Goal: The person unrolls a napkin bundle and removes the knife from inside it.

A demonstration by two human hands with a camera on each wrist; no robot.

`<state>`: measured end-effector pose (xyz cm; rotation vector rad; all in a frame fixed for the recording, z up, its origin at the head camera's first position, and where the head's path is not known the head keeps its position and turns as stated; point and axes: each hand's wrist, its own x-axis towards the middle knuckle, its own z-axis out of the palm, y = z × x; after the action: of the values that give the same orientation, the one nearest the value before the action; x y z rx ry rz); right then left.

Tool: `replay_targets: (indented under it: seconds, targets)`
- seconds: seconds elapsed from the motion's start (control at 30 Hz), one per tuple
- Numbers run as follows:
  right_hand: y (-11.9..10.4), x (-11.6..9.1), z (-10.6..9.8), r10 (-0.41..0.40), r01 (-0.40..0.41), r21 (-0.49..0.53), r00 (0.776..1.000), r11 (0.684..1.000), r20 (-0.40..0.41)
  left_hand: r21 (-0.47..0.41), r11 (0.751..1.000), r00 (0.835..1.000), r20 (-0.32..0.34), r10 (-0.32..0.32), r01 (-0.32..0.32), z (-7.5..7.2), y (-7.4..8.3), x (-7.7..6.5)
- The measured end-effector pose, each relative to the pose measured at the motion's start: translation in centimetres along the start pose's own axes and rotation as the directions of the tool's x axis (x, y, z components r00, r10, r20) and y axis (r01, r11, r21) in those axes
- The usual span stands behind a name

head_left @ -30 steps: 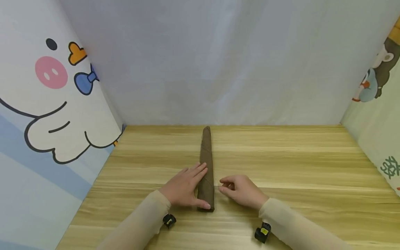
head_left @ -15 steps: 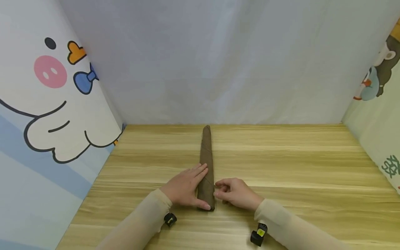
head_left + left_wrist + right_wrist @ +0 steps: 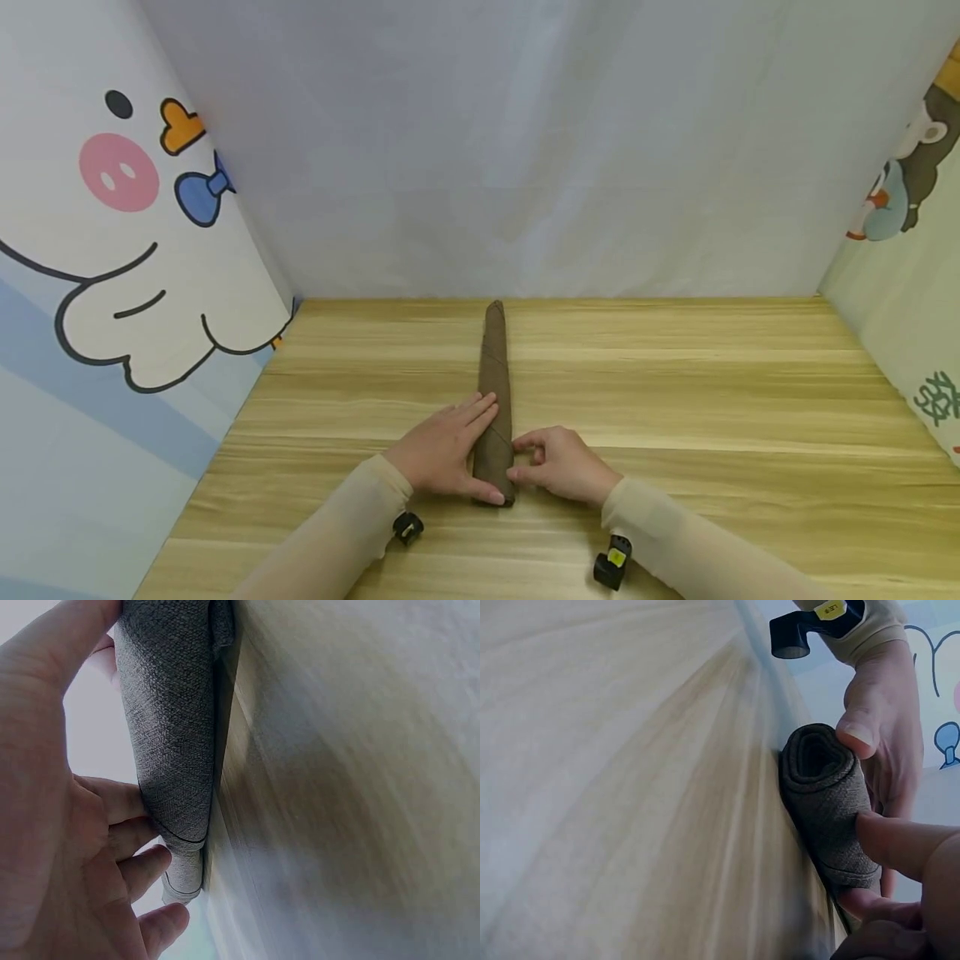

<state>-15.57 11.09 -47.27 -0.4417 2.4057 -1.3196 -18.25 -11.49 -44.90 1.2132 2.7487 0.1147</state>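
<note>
A long brown cloth (image 3: 494, 358), rolled into a tapering tube, lies lengthwise on the wooden table, its wide end towards me. My left hand (image 3: 438, 452) rests on its left side with fairly straight fingers, the thumb at the near end. From the right, the thumb and index fingertip of my right hand (image 3: 566, 467) touch the cloth's side, a little apart; the other fingers bend inward. In the right wrist view the rolled cloth (image 3: 832, 802) shows layered coils at its open end. The left wrist view has its woven face (image 3: 169, 712) beside the palm.
The wood-grain table (image 3: 712, 375) extends to both sides of the roll. A plain pale curtain (image 3: 480, 150) hangs behind it, with cartoon-printed cloth panels (image 3: 112, 308) at the sides. A small black camera (image 3: 613, 562) sits at the right wrist.
My right hand has moved left from beside the roll until its thumb and index fingertip meet the cloth. The left hand and the roll have stayed in place.
</note>
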Motion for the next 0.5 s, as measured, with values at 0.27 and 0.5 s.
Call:
replay_targets:
  seconds: [0.27, 0.5]
  targets:
    - [-0.05, 0.06, -0.07, 0.053, -0.056, 0.129, 0.998, 0.990, 0.032, 0.012, 1.000, 1.000, 0.000, 0.001, -0.001, 0.04, -0.02, 0.00]
    - [-0.25, -0.03, -0.16, 0.047, -0.055, 0.166, 0.998, 0.985, 0.052, 0.020, 1.000, 1.000, 0.004, -0.001, 0.001, -0.08, 0.08, -0.03]
